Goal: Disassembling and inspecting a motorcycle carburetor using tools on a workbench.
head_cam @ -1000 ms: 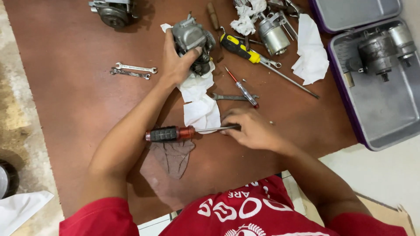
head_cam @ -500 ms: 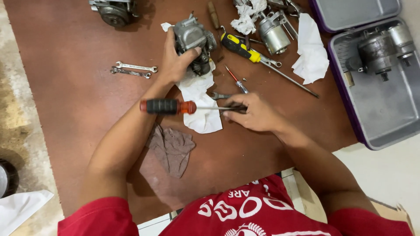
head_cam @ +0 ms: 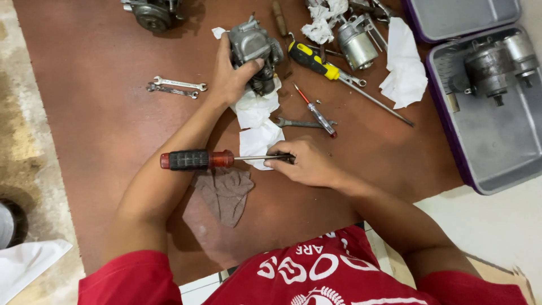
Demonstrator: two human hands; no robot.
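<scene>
Left hand (head_cam: 228, 79): I am gripping the grey carburetor (head_cam: 254, 48) over white tissue (head_cam: 257, 121).
Right hand (head_cam: 305, 164): my fingers are pinching the screwdriver (head_cam: 197, 160) by its shaft.
Risk: held this way, the heavy handle could probably tip and slip free.

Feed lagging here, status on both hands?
Left hand gripping grey carburetor. Right hand holding red-and-black screwdriver by its shaft. White rags and small tools between them.

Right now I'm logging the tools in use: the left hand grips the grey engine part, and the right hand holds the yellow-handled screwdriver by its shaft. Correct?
Not quite. In the head view the right hand holds the red-and-black screwdriver by its shaft; the yellow-handled screwdriver lies untouched. The left hand does grip the grey engine part.
</scene>
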